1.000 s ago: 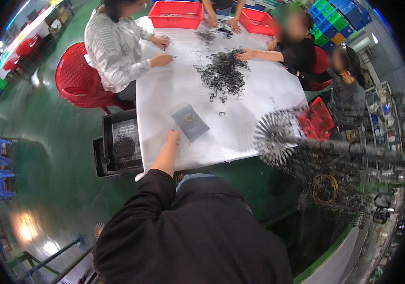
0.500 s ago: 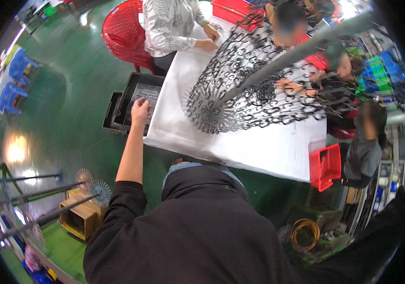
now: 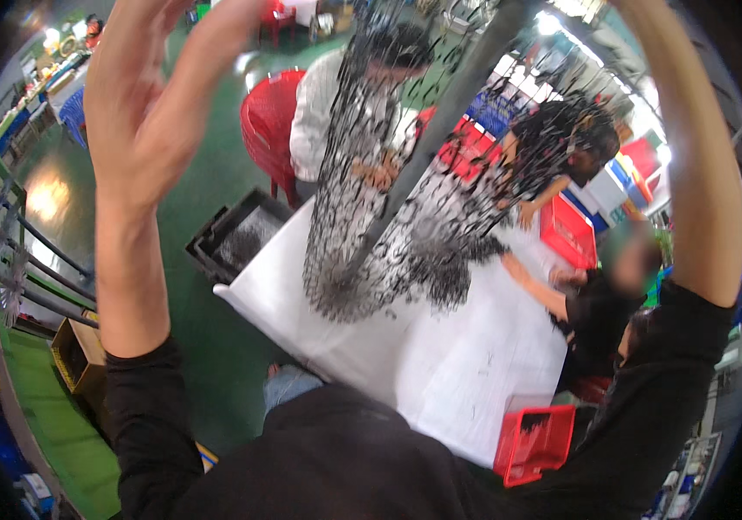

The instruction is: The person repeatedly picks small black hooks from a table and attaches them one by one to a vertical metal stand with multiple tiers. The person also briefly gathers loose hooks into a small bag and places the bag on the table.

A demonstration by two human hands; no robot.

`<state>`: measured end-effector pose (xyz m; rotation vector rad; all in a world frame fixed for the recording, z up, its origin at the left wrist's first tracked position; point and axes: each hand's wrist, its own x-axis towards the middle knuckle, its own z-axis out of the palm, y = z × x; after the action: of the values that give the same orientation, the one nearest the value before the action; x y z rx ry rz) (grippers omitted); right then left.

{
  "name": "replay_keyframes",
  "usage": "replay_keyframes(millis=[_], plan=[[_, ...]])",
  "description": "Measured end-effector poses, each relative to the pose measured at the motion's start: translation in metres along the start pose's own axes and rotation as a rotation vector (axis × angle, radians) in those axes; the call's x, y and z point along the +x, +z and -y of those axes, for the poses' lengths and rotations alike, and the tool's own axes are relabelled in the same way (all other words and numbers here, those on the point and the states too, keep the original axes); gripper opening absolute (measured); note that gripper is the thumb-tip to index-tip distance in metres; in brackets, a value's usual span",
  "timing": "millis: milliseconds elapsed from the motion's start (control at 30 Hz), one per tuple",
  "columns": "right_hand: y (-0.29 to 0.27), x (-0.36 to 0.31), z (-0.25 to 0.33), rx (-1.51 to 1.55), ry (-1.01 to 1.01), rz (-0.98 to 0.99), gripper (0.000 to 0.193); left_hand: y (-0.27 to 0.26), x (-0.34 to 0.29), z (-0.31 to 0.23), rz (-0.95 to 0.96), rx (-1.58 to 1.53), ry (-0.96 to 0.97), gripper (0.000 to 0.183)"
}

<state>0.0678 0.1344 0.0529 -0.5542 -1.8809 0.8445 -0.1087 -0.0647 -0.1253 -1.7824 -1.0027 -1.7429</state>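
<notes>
My left hand [image 3: 150, 108] is raised in the upper left, close to the camera, fingers apart and nothing seen in it; its fingertips run past the top edge. My right forearm [image 3: 691, 156] reaches up on the right, and its hand is beyond the top edge. Between my arms a grey pole [image 3: 431, 169] slants down from the top. Many small black curved pieces [image 3: 345, 165] hang around it in dense strands, blurred. A round spoked end [image 3: 340, 286] shows at the pole's low tip, above the white-covered table [image 3: 466, 373].
Black trays [image 3: 245, 234] stand left of the table. A red basket [image 3: 537, 444] is by its near right corner, another red basket [image 3: 567, 232] farther back. Co-workers sit around, one in a pale shirt [image 3: 323, 108] by a red chair [image 3: 271, 126]. A cardboard box [image 3: 79, 354] stands lower left.
My left hand has risen from over the black trays to the upper left. My right arm has swung up from the lower right. The view has shifted, and the hanging black pieces are swaying.
</notes>
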Motion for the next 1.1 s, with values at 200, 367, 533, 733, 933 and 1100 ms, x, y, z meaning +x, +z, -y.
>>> replay_keyframes(millis=[200, 367, 533, 733, 933, 1100], plan=[[-0.001, 0.022, -0.014, 0.204, -0.008, 0.218, 0.038, 0.061, 0.110, -0.038, 0.643, 0.193, 0.673, 0.066], [-0.001, 0.038, -0.014, 0.272, -0.009, 0.380, 0.044, 0.087, 0.133, -0.052, 1.040, 0.135, 0.477, 0.060], [-0.028, 0.008, -0.004, 0.072, -0.077, 0.392, 0.047, 0.110, 0.128, -0.030, 1.047, 0.005, 0.301, 0.063], [-0.079, -0.082, -0.036, -0.147, -0.568, -0.285, 0.029, 0.118, 0.123, -0.025, 0.857, 0.117, 0.337, 0.062], [-0.055, -0.150, -0.093, -0.076, -0.281, -0.235, 0.026, 0.120, 0.124, -0.043, 0.919, 0.181, 0.143, 0.052], [-0.050, -0.138, -0.104, 0.045, -0.190, -0.083, 0.026, 0.116, 0.134, -0.043, 1.033, 0.305, 0.274, 0.053]])
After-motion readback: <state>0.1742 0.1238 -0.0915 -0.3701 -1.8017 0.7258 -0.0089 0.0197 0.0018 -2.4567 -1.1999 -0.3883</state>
